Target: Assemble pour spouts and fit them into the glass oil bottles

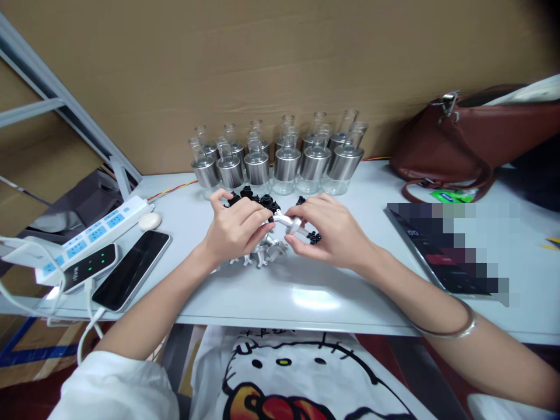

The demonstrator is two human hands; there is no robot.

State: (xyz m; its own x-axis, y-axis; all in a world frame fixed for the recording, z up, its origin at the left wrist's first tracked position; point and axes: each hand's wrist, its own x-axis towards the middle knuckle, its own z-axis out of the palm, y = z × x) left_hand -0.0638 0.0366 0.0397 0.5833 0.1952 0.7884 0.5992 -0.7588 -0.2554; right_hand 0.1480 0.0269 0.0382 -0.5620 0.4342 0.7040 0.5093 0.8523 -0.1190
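Silver pourer (pixel 294 225) pinched in right hand (pixel 339 230); left hand (pixel 238 226) at its end, grip unclear.

left hand (pixel 231 230) palm down, fingers (pixel 254 218) bent; right hand (pixel 336 230) pinching; forearms (pixel 160 303) angled inward.

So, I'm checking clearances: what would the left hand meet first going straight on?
Likely the shiny silver tubular piece in the right hand; whether the left hand already touches it is unclear.
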